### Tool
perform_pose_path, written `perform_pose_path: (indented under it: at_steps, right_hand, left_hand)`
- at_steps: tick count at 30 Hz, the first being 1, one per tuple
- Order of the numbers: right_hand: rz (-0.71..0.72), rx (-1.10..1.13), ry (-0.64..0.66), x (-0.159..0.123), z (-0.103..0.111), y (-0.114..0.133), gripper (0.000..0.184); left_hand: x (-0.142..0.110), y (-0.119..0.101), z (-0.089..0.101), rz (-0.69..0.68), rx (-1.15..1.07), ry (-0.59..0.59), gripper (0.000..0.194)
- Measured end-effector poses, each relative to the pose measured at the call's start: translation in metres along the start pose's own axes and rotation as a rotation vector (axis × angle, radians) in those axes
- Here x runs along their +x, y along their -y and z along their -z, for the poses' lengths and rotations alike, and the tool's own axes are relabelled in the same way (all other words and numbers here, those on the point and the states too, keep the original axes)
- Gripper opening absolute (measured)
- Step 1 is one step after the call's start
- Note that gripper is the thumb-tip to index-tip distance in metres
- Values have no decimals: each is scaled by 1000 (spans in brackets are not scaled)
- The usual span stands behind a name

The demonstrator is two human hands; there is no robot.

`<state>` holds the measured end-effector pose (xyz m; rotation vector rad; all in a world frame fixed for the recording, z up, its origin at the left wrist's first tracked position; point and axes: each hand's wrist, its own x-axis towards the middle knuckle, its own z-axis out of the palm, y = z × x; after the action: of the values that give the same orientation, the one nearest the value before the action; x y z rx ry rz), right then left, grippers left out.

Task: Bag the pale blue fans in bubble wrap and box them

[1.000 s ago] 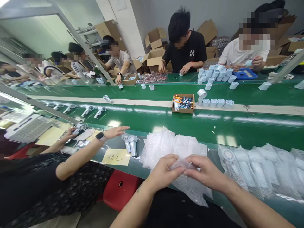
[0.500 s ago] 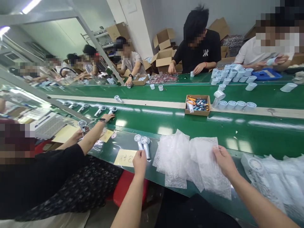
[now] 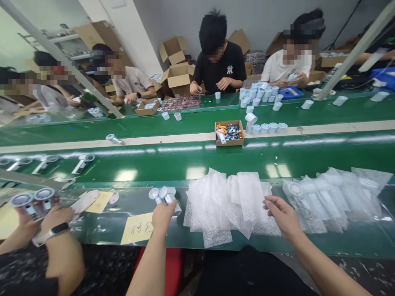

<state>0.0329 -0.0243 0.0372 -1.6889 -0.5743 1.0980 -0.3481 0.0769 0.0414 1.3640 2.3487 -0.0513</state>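
My left hand (image 3: 163, 217) is closed around the handle of a pale blue handheld fan (image 3: 168, 192) at the front of the bench. A second handheld fan (image 3: 155, 195) lies against it on the left; the fingers hide part of both handles. My right hand (image 3: 282, 213) hovers at the right edge of the pile of clear bubble-wrap bags (image 3: 212, 205), fingers loosely bent and apart, holding nothing visible. Farther right lie several fans in bubble-wrap bags (image 3: 327, 193). A yellow paper note (image 3: 135, 229) with handwriting sits just left of my left hand.
Beyond the bench runs a green conveyor (image 3: 173, 162), with several fans (image 3: 82, 163) on its left part. A carton of small parts (image 3: 230, 142) stands on the middle strip beside pale blue cups (image 3: 264, 128). At left, a co-worker's hands (image 3: 57, 216) hold two fans. Several people work opposite.
The view has swung right. My right hand has let go of the bubble-wrap bag, which now lies on the pile. My left hand has closed on a fan. The co-worker at left now holds two fans.
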Motion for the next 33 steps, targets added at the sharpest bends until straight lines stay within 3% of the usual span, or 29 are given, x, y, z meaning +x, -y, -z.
perform_pose_path:
  at_steps: [2,4,7,9,11,13,15,17,19,23,25,28,31,33]
  right_hand:
    - [-143,203,55,-6,0,10,33]
    - [-308,385,223,-11,-4,21,37]
    - [-421,551,524,-16,-12,34,45]
    - [-396,589,500,-18,-9,38,46]
    - [-356,590,353,-19,3,38,39]
    - [-353,578,296,-18,25,34,33]
    - [-382,566,299,-18,50,27,28]
    - [-450,573,281,-18,72,20,25]
    - [-498,592,261,-21,88,13,24]
    - [-514,576,391,-33,94,10,31]
    - [-522,547,504,-39,86,17,45]
    - [-509,523,622,-43,72,31,61]
    - [-449,478,596,-40,68,36,50]
    - [-424,414,529,-37,69,33,40]
  left_hand:
    - [-30,-20,-1,-58,-254,47,40]
    - [-74,-52,-15,-175,-639,173,40]
    - [-145,-108,-49,-394,-899,546,40]
    - [-175,-135,-70,-649,-848,649,39]
    - [-186,-149,-86,-960,-717,602,40]
    - [-179,-152,-98,-1230,-544,527,43]
    - [-165,-150,-108,-1365,-364,467,45]
    - [-152,-148,-118,-1356,-203,378,41]
    - [-144,-149,-123,-1248,-83,275,37]
    - [-149,-166,-116,-1052,-30,204,31]
    - [-155,-179,-105,-980,-184,253,27]
    - [-159,-195,-87,-879,-520,489,22]
    - [-157,-197,-72,-815,-717,656,21]
    - [-157,-192,-65,-858,-737,631,19]
